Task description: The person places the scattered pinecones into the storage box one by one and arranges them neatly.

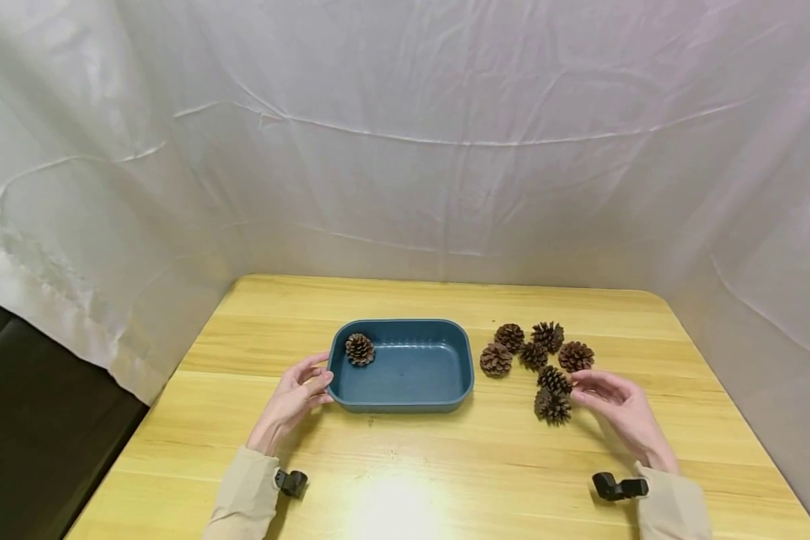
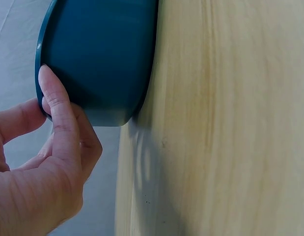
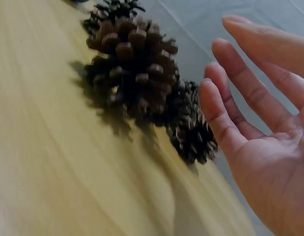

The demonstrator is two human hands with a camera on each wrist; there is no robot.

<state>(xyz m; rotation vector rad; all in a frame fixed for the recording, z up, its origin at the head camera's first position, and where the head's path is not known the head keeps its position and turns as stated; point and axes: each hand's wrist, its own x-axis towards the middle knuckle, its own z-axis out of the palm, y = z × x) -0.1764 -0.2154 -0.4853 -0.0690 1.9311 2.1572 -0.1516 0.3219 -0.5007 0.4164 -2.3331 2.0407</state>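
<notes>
A dark blue rectangular plastic box (image 1: 405, 379) sits on the wooden table, one brown pine cone (image 1: 360, 349) lying in its back left corner. My left hand (image 1: 294, 397) holds the box's left end, thumb and fingers pinching the rim in the left wrist view. To the right of the box my right hand (image 1: 619, 411) hovers with fingers spread and slightly bent, nothing between them in the right wrist view. Closest to its fingertips are two pine cones, an upper one (image 1: 555, 381) and a lower one (image 1: 552, 406), which touch each other.
Several more pine cones lie loosely grouped behind those two, including a left one (image 1: 496, 360) near the box and a right one (image 1: 576, 356). A pale cloth (image 1: 439, 187) hangs behind the table (image 1: 405, 450) and along its sides.
</notes>
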